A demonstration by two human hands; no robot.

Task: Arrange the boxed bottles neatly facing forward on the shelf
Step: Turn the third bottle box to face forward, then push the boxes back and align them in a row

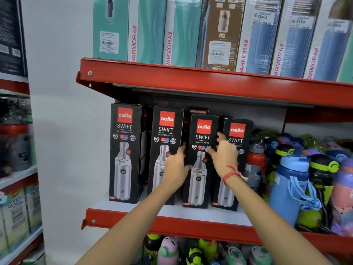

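Several black Cello Swift bottle boxes stand upright on the white middle shelf (200, 214), fronts facing out. The leftmost box (125, 152) and the second box (164, 142) stand apart. My left hand (176, 167) grips the left edge of the third box (201, 131), thumb on its front. My right hand (224, 155), with a red thread on the wrist, holds that box's right edge, fingers reaching between it and the fourth box (237, 134). A further dark box (198, 111) peeks out behind.
Loose coloured bottles (292, 188) crowd the shelf to the right of the boxes. The red shelf above (191, 81) carries tall Varmora boxes (147, 31). More bottles (170, 251) lie on the shelf below. Another rack (17, 169) stands at the left.
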